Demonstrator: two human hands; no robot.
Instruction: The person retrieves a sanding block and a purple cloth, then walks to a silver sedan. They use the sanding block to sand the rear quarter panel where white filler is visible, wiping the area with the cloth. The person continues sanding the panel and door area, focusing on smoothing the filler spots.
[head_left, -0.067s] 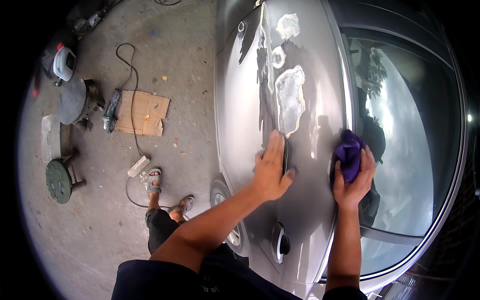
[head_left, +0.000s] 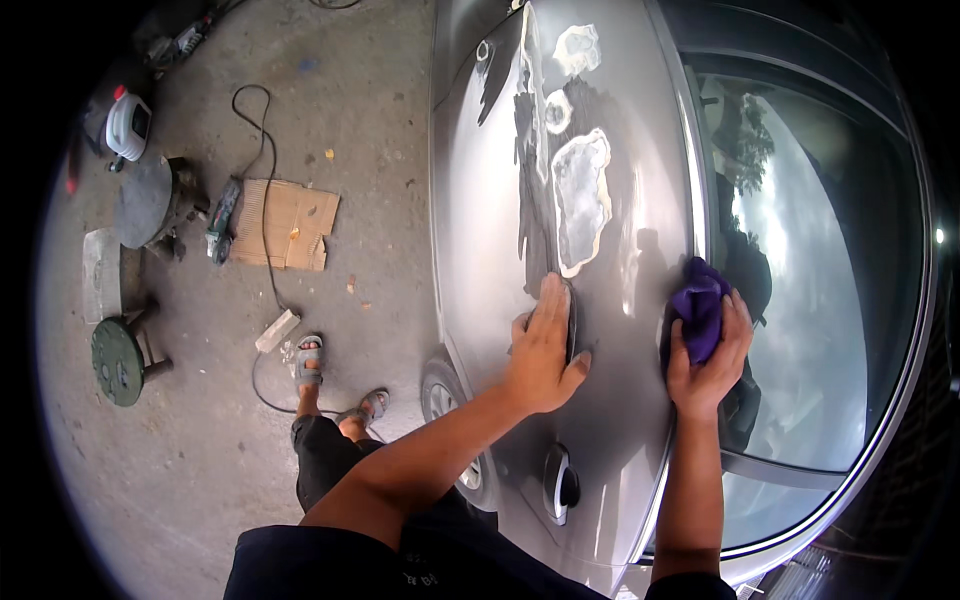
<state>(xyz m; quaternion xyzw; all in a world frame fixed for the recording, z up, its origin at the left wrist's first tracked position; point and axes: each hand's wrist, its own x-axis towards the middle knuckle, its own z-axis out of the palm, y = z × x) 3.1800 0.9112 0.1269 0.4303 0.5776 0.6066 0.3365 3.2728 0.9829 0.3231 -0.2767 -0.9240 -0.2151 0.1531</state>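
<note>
My left hand [head_left: 543, 345] lies palm down on the silver-grey car door [head_left: 603, 420], with its fingers together and its thumb apart. Beneath it shows the edge of a dark flat pad [head_left: 572, 320], mostly hidden by the fingers. Just beyond the fingertips is a sanded patch [head_left: 580, 205], pale grey with a whitish rim. Smaller sanded spots [head_left: 576, 51] and dark streaks lie farther off on the same panel. My right hand [head_left: 712, 365] grips a bunched purple cloth [head_left: 702, 305], resting by the window's lower edge.
A door handle [head_left: 560, 485] sits nearer me than my left hand. The window glass [head_left: 800, 300] is at the right. On the floor to the left are an angle grinder [head_left: 222, 222], cardboard [head_left: 285, 225], a cord, a green stool [head_left: 117, 362] and a white jug [head_left: 128, 125].
My left hand has slid a little toward me over the door, uncovering the near tip of the sanded patch. My right hand and the cloth stay in place.
</note>
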